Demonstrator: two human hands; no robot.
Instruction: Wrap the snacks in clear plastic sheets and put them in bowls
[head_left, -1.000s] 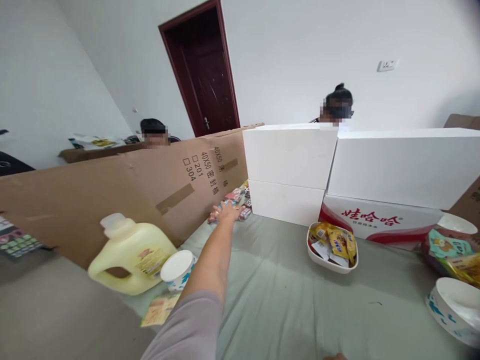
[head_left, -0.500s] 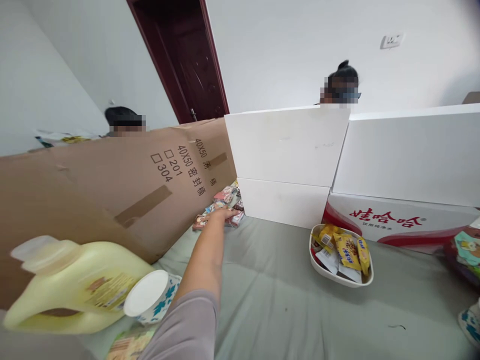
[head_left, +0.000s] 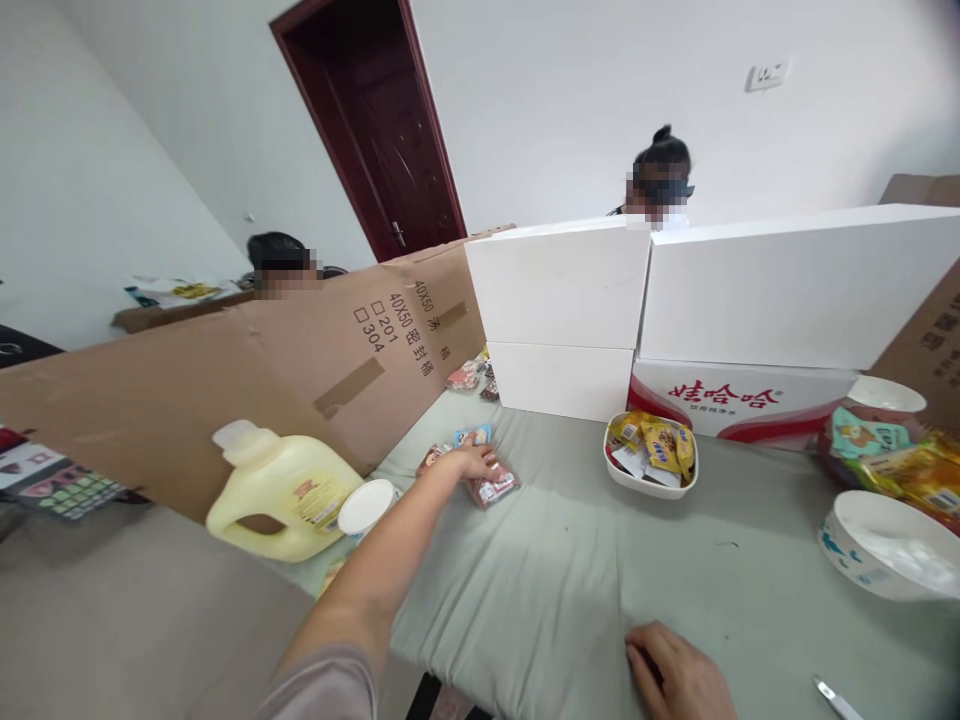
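— What lay under the left hand [head_left: 469,463]?
— Glossy, crinkled snack packets [head_left: 491,487] on a soft grey-green cloth [head_left: 555,590]; the arm stretched forward, fingers spread flat over them.
— Containers?
— A white oval bowl [head_left: 650,482] held yellow packets.
— The right hand [head_left: 679,680]?
— Loosely curled, resting empty on the cloth.

A single head-worn camera looks forward and down across the tabletop [head_left: 570,590], standing close over its near edge; white boxes [head_left: 562,285] fill the upper centre.
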